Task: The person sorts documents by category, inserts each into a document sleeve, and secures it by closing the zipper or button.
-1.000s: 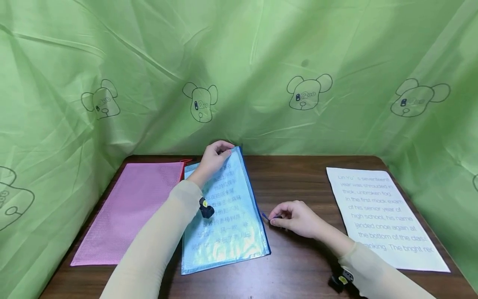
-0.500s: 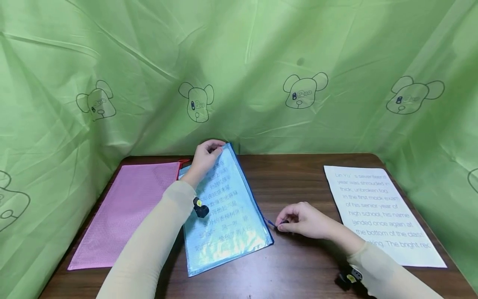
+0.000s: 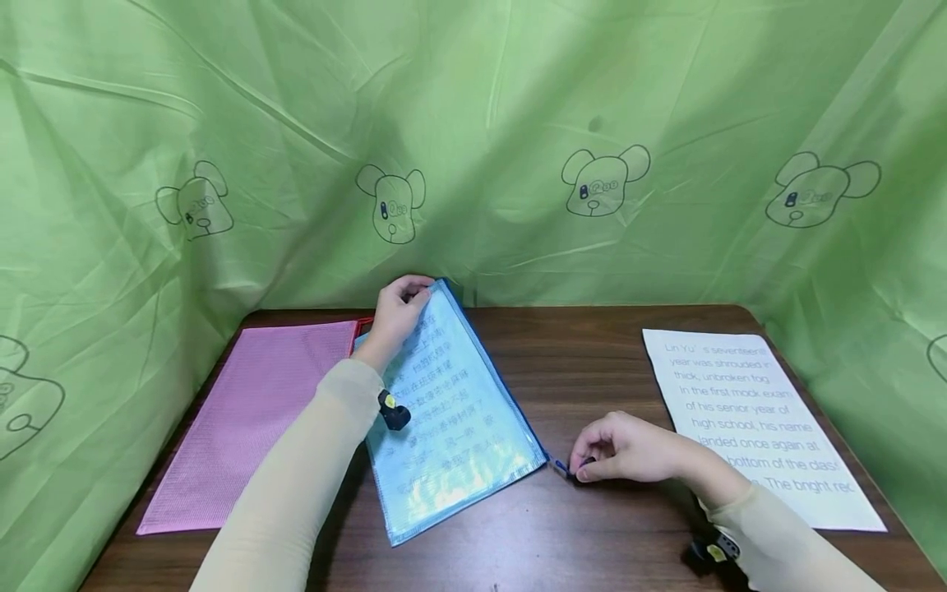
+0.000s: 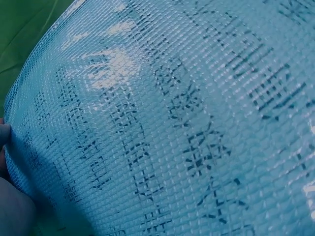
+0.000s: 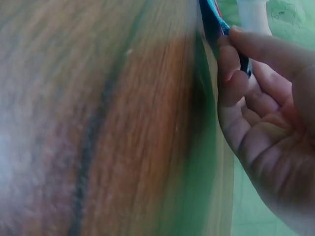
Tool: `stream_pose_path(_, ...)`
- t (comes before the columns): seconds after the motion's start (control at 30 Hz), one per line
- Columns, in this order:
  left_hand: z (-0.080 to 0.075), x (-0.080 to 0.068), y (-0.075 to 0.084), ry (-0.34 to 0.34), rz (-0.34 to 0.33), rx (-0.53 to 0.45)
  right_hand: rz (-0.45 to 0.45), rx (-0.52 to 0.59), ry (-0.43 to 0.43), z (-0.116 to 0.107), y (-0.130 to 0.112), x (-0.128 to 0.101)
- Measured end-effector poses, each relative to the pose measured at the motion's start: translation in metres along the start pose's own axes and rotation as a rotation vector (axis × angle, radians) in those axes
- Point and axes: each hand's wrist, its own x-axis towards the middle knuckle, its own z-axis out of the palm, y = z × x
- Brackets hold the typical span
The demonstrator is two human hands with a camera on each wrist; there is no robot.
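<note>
Blue pouch [image 3: 473, 411] slanting over the table [image 3: 577, 362] between two pinching hands

Left hand [image 3: 398, 316] pinches its far end; right hand [image 3: 629, 448], just past the near right corner, pinches the small pull [image 3: 560, 467], the long dark-blue edge running diagonally between them

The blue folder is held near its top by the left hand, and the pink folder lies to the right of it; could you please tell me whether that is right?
Not quite: the pink folder lies to the left of the blue folder, as the head view shows. The left hand does hold the blue folder near its top.
</note>
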Motion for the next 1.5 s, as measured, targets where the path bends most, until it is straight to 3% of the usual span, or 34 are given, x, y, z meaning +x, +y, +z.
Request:
stream_pose_path(0.17,0.001,0.001,-0.003,0.028,-0.005,0.021,-0.008,0.075,-0.036,-0.004,0.002,-0.002)
stream_pose_path(0.37,0.007,0.001,-0.007,0.019,0.016,0.101,-0.020,0.066,-0.059,-0.007,0.001,-0.002)
stream_pose_path(0.53,0.010,0.003,-0.006,0.000,0.031,0.164,-0.046,-0.039,0.042,-0.006,0.000,-0.001)
stream_pose_path(0.7,0.018,0.003,-0.005,-0.049,0.069,0.266,-0.021,-0.102,0.175,-0.008,0.001,0.002)
stream_pose_path(0.83,0.029,0.001,-0.006,-0.125,0.107,0.341,0.003,-0.126,0.221,-0.008,0.002,0.005)
stream_pose_path(1.1,0.061,-0.005,0.000,-0.282,0.180,0.437,0.039,-0.117,0.208,-0.010,0.000,0.008)
stream_pose_path(1.33,0.086,-0.005,0.004,-0.343,0.185,0.463,0.046,-0.142,0.232,-0.013,-0.001,0.006)
stream_pose_path(1.5,0.089,-0.003,0.003,-0.330,0.178,0.507,0.075,-0.140,0.232,-0.015,-0.004,0.003)
